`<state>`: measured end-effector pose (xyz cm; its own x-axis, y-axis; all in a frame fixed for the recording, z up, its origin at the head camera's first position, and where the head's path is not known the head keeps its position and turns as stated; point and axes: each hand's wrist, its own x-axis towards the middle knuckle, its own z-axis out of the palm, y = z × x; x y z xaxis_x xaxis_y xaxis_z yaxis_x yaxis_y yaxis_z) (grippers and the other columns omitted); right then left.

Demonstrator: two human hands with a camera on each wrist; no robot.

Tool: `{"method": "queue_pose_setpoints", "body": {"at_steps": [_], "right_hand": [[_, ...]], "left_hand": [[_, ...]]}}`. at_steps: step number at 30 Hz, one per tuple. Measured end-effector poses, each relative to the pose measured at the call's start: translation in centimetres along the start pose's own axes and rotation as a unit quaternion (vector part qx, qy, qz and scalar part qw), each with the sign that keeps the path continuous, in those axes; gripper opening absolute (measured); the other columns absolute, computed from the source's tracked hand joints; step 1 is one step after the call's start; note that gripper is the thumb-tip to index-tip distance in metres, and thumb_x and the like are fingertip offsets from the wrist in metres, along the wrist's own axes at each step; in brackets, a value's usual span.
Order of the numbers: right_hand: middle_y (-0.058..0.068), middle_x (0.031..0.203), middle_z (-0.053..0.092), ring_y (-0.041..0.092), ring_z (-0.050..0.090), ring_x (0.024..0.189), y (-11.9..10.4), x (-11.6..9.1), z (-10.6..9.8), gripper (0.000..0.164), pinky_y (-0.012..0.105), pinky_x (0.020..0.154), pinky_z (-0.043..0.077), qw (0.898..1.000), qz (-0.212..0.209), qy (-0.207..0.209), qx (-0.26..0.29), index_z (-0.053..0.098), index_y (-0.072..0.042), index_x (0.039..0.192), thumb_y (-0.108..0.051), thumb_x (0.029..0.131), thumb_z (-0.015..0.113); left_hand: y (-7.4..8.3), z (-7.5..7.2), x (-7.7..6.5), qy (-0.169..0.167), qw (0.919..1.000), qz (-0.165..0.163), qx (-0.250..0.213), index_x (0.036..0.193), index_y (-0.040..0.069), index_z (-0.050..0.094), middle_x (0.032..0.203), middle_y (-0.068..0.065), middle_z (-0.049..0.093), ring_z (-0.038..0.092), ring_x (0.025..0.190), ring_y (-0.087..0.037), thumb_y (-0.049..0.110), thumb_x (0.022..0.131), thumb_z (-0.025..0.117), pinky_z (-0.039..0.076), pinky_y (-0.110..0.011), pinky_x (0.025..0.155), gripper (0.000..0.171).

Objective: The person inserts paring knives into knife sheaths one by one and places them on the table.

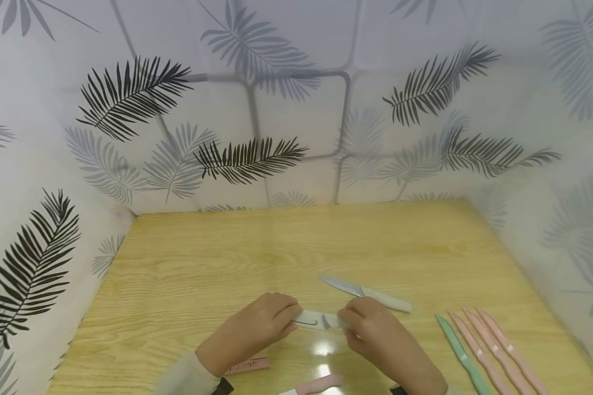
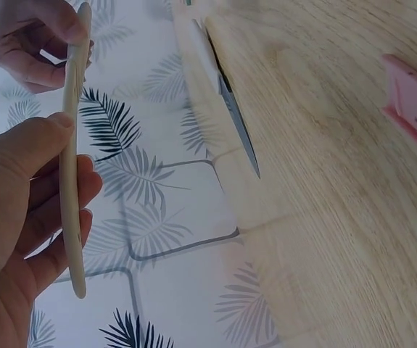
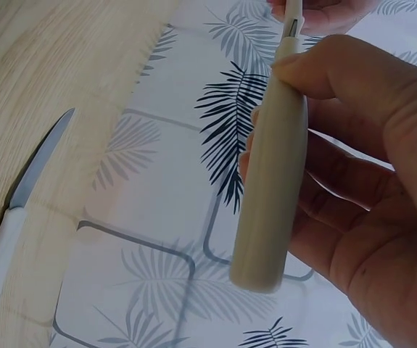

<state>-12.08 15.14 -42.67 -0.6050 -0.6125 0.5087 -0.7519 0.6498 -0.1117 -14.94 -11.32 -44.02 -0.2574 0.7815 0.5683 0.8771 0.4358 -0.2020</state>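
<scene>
Wooden table (image 1: 202, 263) — fingers (image 3: 346, 174) partly hide their knife (image 3: 270, 174).

Pink sheath (image 2: 415, 109), right edge of the left wrist view: dark lettering, cut by the frame; "I" and "C" legible. Head view, lower centre: its lettering unreadable; white sheath (image 1: 308, 317) bears a dark hook-shaped mark.

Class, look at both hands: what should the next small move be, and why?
Probably the left hand should slide the white sheath slightly further toward the cream handle, which the right hand grips. A sliver of blade shows between sheath and handle, so the cover does not look fully seated, whereas the green knife at the right appears covered.
</scene>
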Motion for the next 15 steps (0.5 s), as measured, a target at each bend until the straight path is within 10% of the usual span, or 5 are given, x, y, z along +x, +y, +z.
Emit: {"method": "queue_pose_setpoints", "body": {"at_steps": [9, 15], "right_hand": [[-0.003, 0.084, 0.059, 0.009, 0.054, 0.075, 0.0, 0.1, 0.2, 0.028, 0.016, 0.066, 0.051, 1.000, 0.001, -0.001, -0.005, 0.065, -0.009, 0.083, 0.004, 0.063, 0.080], [-0.007, 0.086, 0.059, 0.007, 0.053, 0.077, 1.0, -1.0, 0.2, 0.033, 0.018, 0.067, 0.052, 0.999, 0.024, -0.003, 0.028, 0.060, -0.014, 0.080, 0.005, 0.064, 0.081]], "left_hand": [[0.2, 0.5, -0.2, -0.011, 0.9998, -0.011, 0.008, 0.106, 0.005, 0.062, 0.105, -0.002, 0.061, 0.060, 0.093, -0.012, 0.024, 0.100, 0.052, 0.050, -0.018, 0.090, 0.023], [0.3, 0.7, -0.1, 0.010, 0.9950, -0.071, -0.070, 0.118, 0.004, 0.059, 0.113, -0.006, 0.062, 0.062, 0.102, -0.017, 0.024, 0.092, 0.065, 0.051, -0.023, 0.094, 0.034]]}}
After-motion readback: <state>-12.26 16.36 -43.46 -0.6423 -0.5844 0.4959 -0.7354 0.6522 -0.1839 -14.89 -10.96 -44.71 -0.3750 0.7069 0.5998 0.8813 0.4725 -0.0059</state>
